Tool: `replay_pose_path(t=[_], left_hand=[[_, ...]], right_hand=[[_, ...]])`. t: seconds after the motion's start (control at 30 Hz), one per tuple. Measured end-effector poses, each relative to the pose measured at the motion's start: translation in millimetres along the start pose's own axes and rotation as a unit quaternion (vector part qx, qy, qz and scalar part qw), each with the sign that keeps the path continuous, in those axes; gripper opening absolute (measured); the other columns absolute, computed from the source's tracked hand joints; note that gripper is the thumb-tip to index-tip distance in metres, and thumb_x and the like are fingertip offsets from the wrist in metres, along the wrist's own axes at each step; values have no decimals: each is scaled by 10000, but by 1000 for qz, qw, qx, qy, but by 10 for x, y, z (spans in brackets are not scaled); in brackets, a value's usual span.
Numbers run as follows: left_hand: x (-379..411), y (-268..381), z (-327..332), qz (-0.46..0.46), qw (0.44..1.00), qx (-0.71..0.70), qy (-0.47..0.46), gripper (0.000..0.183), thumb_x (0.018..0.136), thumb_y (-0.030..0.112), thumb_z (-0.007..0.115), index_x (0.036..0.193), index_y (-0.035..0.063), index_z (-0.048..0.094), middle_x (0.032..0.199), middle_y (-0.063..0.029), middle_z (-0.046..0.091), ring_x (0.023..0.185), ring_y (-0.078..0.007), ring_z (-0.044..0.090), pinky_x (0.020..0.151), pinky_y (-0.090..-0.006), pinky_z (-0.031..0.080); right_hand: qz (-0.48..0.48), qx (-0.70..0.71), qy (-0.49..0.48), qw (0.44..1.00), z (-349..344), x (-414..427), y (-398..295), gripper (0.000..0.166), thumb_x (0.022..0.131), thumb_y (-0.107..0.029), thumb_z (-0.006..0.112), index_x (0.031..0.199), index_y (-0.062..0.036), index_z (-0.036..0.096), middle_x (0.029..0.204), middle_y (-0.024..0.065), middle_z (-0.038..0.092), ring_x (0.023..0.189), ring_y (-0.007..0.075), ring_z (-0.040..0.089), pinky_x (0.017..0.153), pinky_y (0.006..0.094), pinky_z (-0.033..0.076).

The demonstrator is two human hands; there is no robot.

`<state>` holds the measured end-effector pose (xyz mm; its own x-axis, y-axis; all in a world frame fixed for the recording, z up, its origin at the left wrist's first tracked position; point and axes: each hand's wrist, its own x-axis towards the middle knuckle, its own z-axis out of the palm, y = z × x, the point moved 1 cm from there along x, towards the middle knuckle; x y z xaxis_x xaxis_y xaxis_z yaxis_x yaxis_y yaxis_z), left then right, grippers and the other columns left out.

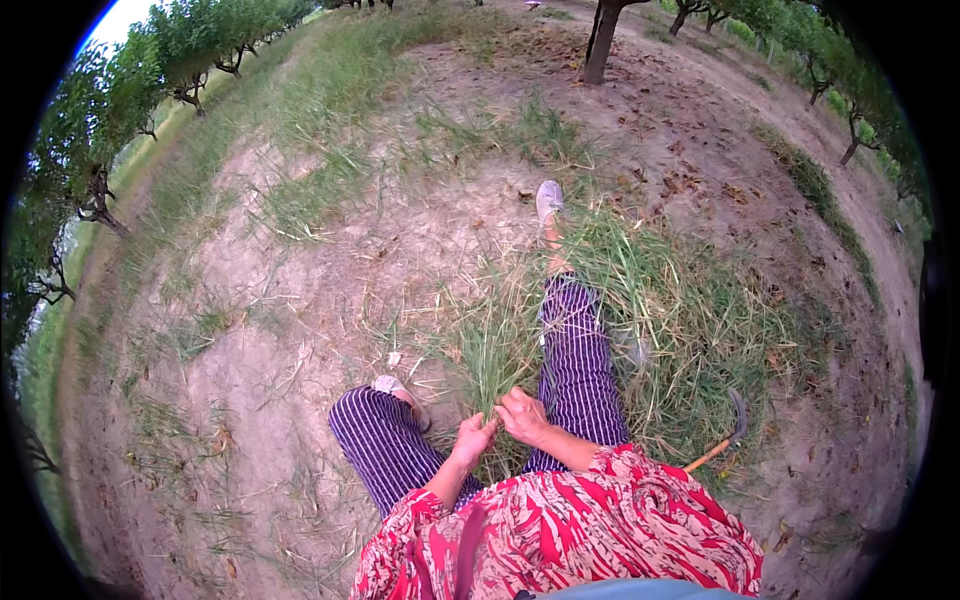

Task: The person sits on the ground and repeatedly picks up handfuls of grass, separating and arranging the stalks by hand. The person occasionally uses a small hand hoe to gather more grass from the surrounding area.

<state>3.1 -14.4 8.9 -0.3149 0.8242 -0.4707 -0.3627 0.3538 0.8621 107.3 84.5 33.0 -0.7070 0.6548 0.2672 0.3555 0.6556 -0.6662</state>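
My left hand (474, 441) and my right hand (522, 415) meet in front of my lap, between my knees. Both are closed on the narrow lower end of a bunch of long green grass (487, 364), whose blades fan out away from me. A large heap of cut grass (697, 330) lies along the outer side of my stretched right leg. At the heap's near right edge rests a sickle (739, 424) with a curved metal blade and a wooden handle. The fingertips and the grass ends between them are partly hidden.
I sit on bare, dusty soil (285, 360) with scattered stalks and dry leaves. My left leg is bent, with a light shoe (394, 386) beside the knee. A tree trunk (600, 45) stands ahead, and rows of trees (97, 195) line both sides.
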Motion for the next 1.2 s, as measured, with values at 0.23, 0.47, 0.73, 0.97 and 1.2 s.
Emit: replay_pose_path(t=[0.23, 0.47, 0.73, 0.97, 1.2], left_hand=[[32, -35, -10, 28, 997, 55, 57, 55, 866, 83, 506, 904, 67, 542, 571, 27, 457, 429, -53, 389, 375, -209, 281], [84, -165, -33, 64, 986, 133, 80, 94, 838, 142, 568, 871, 56, 589, 633, 42, 523, 568, -48, 434, 496, -243, 375], [67, -154, 1, 34, 995, 78, 53, 98, 870, 162, 526, 897, 84, 579, 562, 40, 464, 441, -46, 402, 401, -221, 327], [0, -52, 78, 18, 998, 13, 65, 91, 870, 136, 517, 928, 94, 573, 584, 50, 461, 425, -43, 363, 374, -207, 288], [-32, 3, 36, -33, 995, -87, 36, 23, 863, 84, 489, 865, 107, 491, 584, 25, 436, 409, -62, 351, 359, -204, 256]], right_hand=[[-1, -15, -33, 999, -18, -22, -76, 181, 797, -229, 578, 903, -83, 593, 779, 138, 518, 642, 310, 570, 535, 401, 461], [21, -36, -20, 999, 38, -12, -77, 173, 760, -225, 599, 789, -59, 562, 810, 142, 497, 713, 315, 544, 567, 416, 443], [-96, -59, 37, 993, 183, 2, 99, 84, 685, -76, 543, 742, -25, 578, 753, 81, 526, 774, 252, 500, 597, 356, 446], [-108, -40, 20, 993, 140, 4, 135, 82, 661, -40, 524, 710, 12, 564, 754, 95, 522, 755, 250, 505, 607, 342, 449], [-147, 82, -55, 984, 228, -86, 151, 87, 725, -15, 503, 779, 1, 569, 759, 123, 511, 723, 264, 534, 625, 357, 455]])
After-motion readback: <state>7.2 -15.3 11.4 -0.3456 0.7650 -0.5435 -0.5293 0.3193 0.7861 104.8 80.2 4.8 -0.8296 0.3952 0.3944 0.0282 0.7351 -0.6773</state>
